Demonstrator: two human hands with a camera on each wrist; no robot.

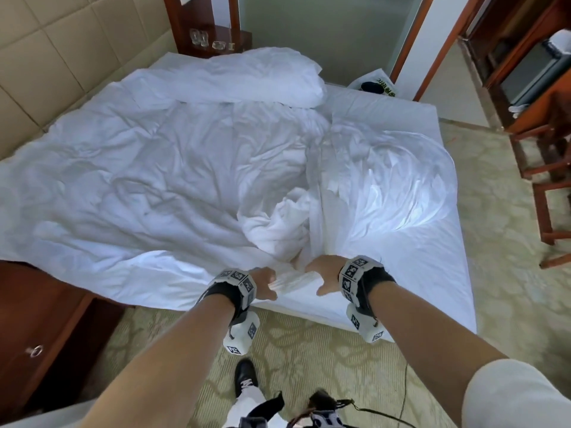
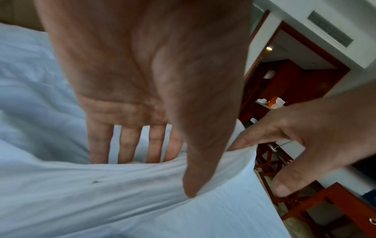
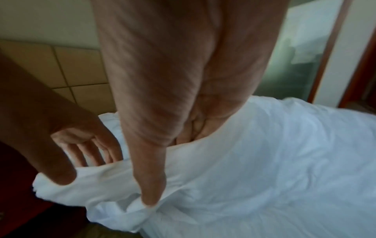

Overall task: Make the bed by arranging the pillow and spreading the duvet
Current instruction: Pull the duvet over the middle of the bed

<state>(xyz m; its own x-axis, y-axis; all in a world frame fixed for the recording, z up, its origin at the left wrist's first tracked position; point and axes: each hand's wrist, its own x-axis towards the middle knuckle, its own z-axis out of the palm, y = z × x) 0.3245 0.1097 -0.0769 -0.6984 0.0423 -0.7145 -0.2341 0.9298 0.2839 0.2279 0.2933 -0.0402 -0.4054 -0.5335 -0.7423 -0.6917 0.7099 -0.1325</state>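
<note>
A crumpled white duvet [image 1: 154, 180] covers most of the bed, bunched into a ridge near the middle. The white pillow [image 1: 256, 78] lies on top of it at the far end, by the headboard. Bare white sheet [image 1: 401, 125] shows on the right side. At the near edge my left hand [image 1: 265, 284] and right hand [image 1: 319, 273] sit close together, both holding one fold of the duvet edge. In the left wrist view my fingers [image 2: 126, 141] go behind the fold [image 2: 101, 193] with the thumb in front. The right wrist view shows the same grip on the cloth [image 3: 264, 161].
A padded beige headboard [image 1: 46, 72] runs along the left. A wooden shelf with glasses [image 1: 213, 41] stands beyond the bed, and a dark wooden cabinet [image 1: 40, 319] is at my near left. Wooden chairs and a desk [image 1: 543, 180] line the right. A cable [image 1: 404, 396] lies on the carpet.
</note>
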